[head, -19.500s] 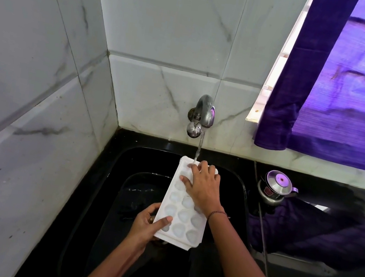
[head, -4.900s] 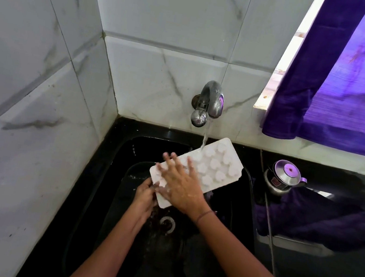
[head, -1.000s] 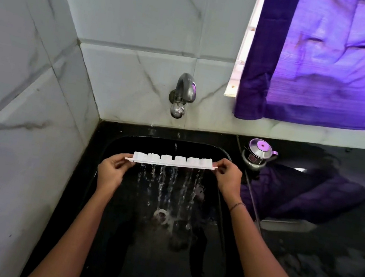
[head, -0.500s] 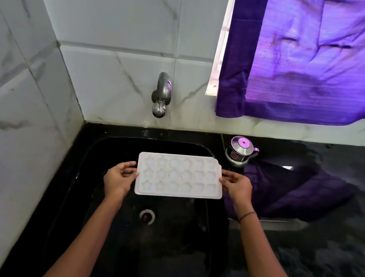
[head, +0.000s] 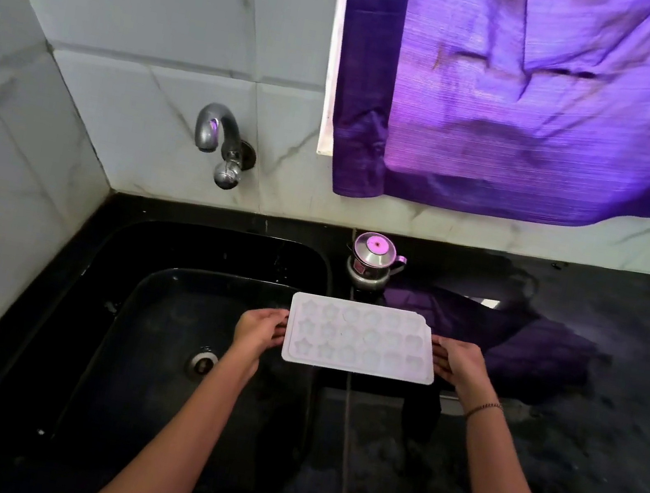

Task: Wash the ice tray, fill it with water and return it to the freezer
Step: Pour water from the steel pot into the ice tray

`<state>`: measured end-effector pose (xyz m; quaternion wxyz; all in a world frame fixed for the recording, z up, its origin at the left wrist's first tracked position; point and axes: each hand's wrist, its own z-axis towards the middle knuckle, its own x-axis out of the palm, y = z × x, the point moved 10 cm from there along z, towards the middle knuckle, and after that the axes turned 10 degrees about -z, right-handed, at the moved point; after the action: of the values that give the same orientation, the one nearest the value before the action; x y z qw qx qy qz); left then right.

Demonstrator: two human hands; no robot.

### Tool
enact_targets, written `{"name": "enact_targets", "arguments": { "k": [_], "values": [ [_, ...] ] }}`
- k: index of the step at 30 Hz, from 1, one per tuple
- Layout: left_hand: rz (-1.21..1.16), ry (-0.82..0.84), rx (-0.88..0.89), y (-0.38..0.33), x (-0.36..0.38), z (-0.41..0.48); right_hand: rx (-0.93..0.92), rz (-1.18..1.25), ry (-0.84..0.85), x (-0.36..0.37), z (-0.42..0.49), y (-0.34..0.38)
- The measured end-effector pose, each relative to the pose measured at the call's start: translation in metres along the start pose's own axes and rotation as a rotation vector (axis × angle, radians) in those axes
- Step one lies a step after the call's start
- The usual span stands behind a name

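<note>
The white ice tray [head: 361, 338], with star-shaped cells facing up, is held level above the right rim of the black sink [head: 139, 257] and the edge of the black counter [head: 604, 448]. My left hand [head: 260, 328] grips its left short end. My right hand [head: 457, 363], a thin bracelet on its wrist, grips the right short end. I cannot tell whether the cells hold water. The steel tap [head: 220, 143] on the tiled wall is turned aside and no water runs from it.
A small steel pot with a lid [head: 373, 260] stands on the counter just behind the tray. A purple curtain [head: 535, 101] hangs over the window above. The drain [head: 202, 360] lies in the sink bottom. White marble-look tiles close the left side.
Half a second ago the tray was over the middle of the sink; both hands have carried it to the right, level and face up. A second ago it was upside down, draining.
</note>
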<state>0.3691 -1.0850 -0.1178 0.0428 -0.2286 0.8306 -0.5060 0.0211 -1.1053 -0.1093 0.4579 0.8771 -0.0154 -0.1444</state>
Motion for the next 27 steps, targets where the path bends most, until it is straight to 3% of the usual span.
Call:
{"name": "enact_targets", "arguments": {
  "k": [18,23,27],
  "values": [
    [-0.014,-0.036,-0.087,0.043,0.056,-0.003,0.006,-0.141,0.067,-0.054,0.06,-0.016],
    [0.072,-0.175,0.037,0.02,0.048,0.008,-0.197,-0.448,-0.28,-0.09,0.067,0.024],
    [0.056,-0.183,0.158,-0.023,0.075,0.025,-0.315,-0.209,-0.081,-0.031,0.078,0.069]
  ]
}}
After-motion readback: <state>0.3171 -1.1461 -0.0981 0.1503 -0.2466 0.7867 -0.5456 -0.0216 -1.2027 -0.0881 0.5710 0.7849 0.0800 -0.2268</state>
